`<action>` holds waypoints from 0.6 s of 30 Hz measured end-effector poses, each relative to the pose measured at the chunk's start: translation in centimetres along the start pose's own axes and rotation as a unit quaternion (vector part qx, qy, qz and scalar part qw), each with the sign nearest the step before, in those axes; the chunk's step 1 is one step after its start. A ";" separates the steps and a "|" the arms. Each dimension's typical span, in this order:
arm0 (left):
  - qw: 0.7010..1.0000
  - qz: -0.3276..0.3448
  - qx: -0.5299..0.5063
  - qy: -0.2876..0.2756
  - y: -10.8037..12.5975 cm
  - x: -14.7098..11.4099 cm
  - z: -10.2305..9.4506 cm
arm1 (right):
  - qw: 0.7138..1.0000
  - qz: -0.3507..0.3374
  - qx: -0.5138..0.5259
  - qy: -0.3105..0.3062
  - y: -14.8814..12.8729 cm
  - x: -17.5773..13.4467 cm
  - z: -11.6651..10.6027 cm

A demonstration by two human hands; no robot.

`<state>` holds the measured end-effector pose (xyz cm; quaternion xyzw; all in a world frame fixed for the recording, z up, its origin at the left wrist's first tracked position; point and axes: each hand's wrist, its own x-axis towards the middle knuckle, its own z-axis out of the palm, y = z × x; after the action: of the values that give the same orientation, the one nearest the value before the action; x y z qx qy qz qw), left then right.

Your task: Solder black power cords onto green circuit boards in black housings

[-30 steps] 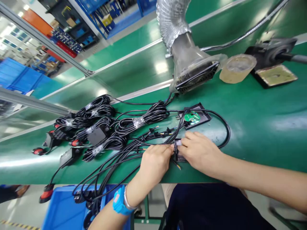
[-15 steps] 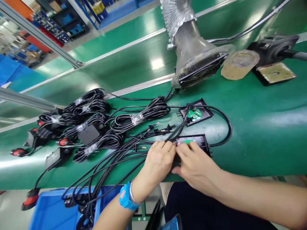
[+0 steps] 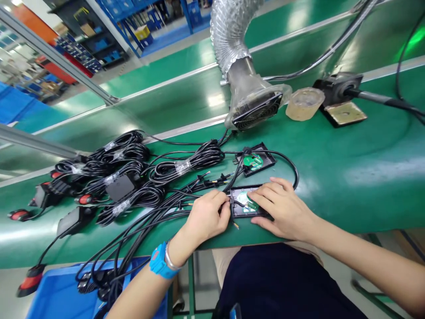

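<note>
In the head view, my left hand is closed in a pinch on a black cable at the left edge of a black plastic housing. My right hand rests over the right part of this housing, its fingers stretched out and touching the inside near a green circuit board. A dark wire runs from the left edge onto the board. Just behind lies a second open housing with a round green circuit board and a cable across its left side. A short wire end shows below the near housing.
Bundled black cables and dark boxes crowd the left of the green bench. A fume extractor nozzle hangs at the back, beside a tape roll and a soldering iron stand. Below the front edge is a blue bin.
My hands have moved apart. The right hand has shifted right from the housing's left edge and its fingers have spread, uncovering the board. The view has also shifted.
</note>
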<state>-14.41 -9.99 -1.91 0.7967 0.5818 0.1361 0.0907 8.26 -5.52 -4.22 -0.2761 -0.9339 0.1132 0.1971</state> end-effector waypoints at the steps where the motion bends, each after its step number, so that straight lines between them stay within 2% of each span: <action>1: 1.000 0.004 -0.012 -0.010 -0.2 0.2 -0.1 | 1.000 0.001 -0.002 0.003 0.0 0.0 0.0; 4: 0.997 0.038 -0.052 -0.033 -0.7 0.6 -0.4 | 1.000 0.004 -0.002 0.007 0.3 0.1 0.0; 7: 0.993 0.064 -0.095 -0.026 -1.3 0.7 -0.4 | 1.000 -0.001 0.002 0.008 0.6 0.0 0.1; 11: 0.991 0.078 -0.103 -0.036 -1.9 0.4 0.0 | 1.000 -0.005 0.002 0.008 0.4 0.2 -0.2; 15: 0.993 0.068 -0.085 -0.048 -1.9 0.0 0.1 | 0.999 0.027 -0.014 -0.009 -2.0 1.3 -0.4; 18: 0.993 0.066 -0.082 -0.053 -1.8 -0.1 0.1 | 0.998 0.041 -0.040 -0.008 -4.5 2.3 0.3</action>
<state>-16.04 -9.51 -2.55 0.8294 0.5093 0.1460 0.1772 4.21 -7.96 -2.33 -0.3207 -0.9273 0.0858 0.1731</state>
